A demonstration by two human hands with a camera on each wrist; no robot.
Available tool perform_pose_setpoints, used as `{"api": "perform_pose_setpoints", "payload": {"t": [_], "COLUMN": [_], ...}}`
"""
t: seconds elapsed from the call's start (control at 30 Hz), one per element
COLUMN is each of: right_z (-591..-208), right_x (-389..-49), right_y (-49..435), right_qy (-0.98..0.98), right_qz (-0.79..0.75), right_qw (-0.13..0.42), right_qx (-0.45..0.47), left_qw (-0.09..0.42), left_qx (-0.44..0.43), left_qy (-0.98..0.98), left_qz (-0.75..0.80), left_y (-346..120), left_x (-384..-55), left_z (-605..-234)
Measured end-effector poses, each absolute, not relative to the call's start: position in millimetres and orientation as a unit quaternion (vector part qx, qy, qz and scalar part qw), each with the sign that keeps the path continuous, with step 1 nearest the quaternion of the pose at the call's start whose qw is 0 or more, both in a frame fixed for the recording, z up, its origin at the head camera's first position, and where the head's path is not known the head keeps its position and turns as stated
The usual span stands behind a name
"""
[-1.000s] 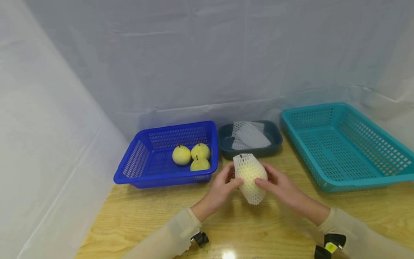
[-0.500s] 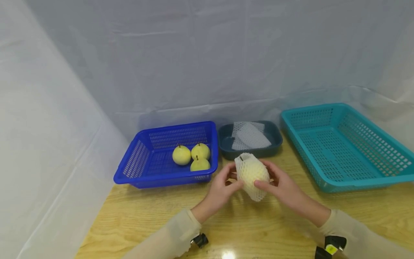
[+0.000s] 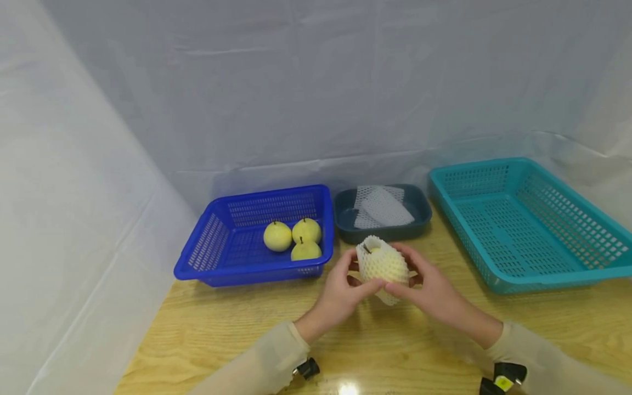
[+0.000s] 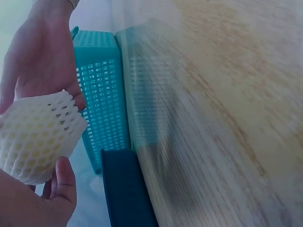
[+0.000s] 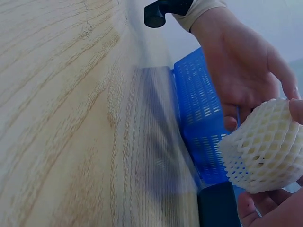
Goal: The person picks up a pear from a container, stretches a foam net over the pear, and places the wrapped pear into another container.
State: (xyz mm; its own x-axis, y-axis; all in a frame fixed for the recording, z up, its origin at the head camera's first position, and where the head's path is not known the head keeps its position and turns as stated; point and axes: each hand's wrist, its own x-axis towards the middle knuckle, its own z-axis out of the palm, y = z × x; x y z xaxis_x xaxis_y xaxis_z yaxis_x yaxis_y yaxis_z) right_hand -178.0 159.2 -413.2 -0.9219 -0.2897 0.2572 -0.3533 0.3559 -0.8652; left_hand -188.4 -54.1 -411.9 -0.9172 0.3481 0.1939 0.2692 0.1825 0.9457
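Both hands hold a yellow pear wrapped in a white foam net sleeve, in front of the dark tray. My left hand grips its left side and my right hand its right, thumbs meeting on the near side. The stem shows at the sleeve's open upper end; loose netting extends below the thumbs. In the left wrist view the net-covered pear sits between the fingers of both hands. From the right wrist, the sleeve's narrowed end points toward the table side.
To the left, a blue basket holds three bare pears. Behind the hands, a dark teal tray contains white foam nets. A larger turquoise basket stands at right on the wooden table. Pale sheeting backs everything.
The pear has tipped so its stem end faces the head camera more. Both thumbs have slid together over the near side, and less loose netting shows below.
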Motion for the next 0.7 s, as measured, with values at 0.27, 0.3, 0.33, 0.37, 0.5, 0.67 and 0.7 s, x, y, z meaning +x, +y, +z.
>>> {"api": "perform_pose_setpoints", "payload": {"t": [0.27, 0.3, 0.33, 0.37, 0.5, 0.67, 0.7], "right_z": [-416.7, -417.4, -417.9, -418.0, -416.6, -415.1, -415.0], "right_x": [-178.8, -178.9, -178.9, -178.9, -179.2, -178.7, -178.7], "right_y": [162.8, 164.0, 165.1, 166.0, 167.7, 167.3, 167.4], "right_qy": [-0.796, -0.787, -0.780, -0.771, -0.749, -0.747, -0.748], "right_qz": [0.559, 0.568, 0.575, 0.584, 0.609, 0.609, 0.609], "right_qw": [0.032, 0.031, 0.029, 0.025, 0.012, 0.015, 0.014], "right_qx": [0.228, 0.238, 0.246, 0.252, 0.262, 0.265, 0.265], "left_qw": [0.023, 0.019, 0.015, 0.012, 0.004, 0.011, 0.013], "left_qx": [0.199, 0.197, 0.197, 0.197, 0.200, 0.207, 0.207], "left_qy": [0.765, 0.763, 0.761, 0.758, 0.749, 0.732, 0.729], "left_qz": [0.612, 0.615, 0.618, 0.622, 0.632, 0.649, 0.652], "left_y": [-54.1, -54.1, -54.2, -54.2, -54.3, -55.7, -56.1], "left_x": [-187.8, -187.3, -187.4, -187.3, -187.5, -188.3, -188.4], "left_z": [-409.1, -408.3, -408.2, -407.7, -406.5, -408.2, -408.8]}}
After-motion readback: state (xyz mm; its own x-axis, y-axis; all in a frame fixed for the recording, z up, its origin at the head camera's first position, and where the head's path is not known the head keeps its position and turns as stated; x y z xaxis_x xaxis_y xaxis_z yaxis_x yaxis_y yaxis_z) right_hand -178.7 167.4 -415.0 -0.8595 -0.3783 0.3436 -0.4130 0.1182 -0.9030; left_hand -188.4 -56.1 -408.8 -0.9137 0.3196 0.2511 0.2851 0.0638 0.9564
